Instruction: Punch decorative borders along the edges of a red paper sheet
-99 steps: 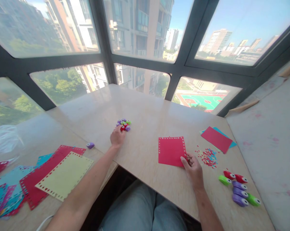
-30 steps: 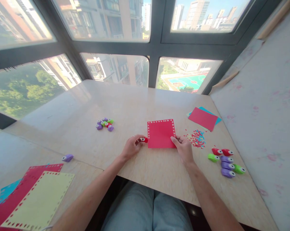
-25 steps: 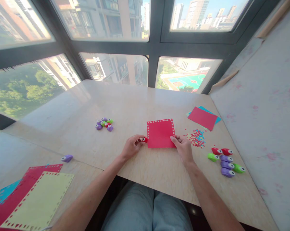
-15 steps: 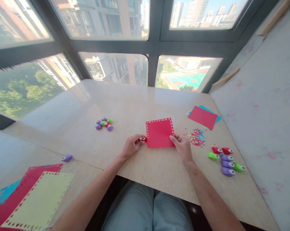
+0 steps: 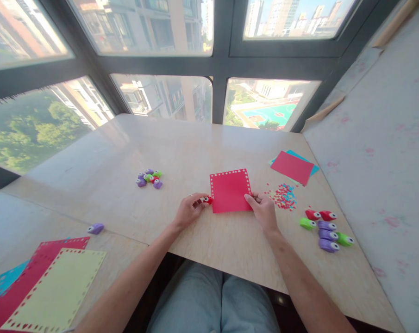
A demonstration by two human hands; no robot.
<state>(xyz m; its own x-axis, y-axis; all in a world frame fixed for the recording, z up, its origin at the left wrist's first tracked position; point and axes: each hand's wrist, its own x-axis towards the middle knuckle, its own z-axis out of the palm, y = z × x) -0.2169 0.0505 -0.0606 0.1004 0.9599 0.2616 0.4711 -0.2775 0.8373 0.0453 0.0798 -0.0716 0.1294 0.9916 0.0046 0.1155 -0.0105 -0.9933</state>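
A red sheet of paper [image 5: 231,191] is held just above or on the table in front of me, with small punched holes along its top and left edges and part of its right edge. My left hand [image 5: 191,209] grips a red craft punch [image 5: 207,200] with a white-ringed eye, set against the sheet's left edge. On the other side, my right hand [image 5: 263,208] pinches the sheet's right edge, thumb on top and fingers beneath. Close to that hand lies a scatter of red, blue and pale paper bits [image 5: 284,197].
Several purple, green and red punches [image 5: 328,235] stand at the right, and another cluster [image 5: 148,178] sits left of centre. A lone purple punch [image 5: 96,228] lies above punched sheets [image 5: 56,289] at lower left. Plain coloured sheets [image 5: 292,167] rest near the wall [image 5: 379,185].
The view has shifted very slightly. Both hands, the red sheet and the red punch stay in nearly the same places.
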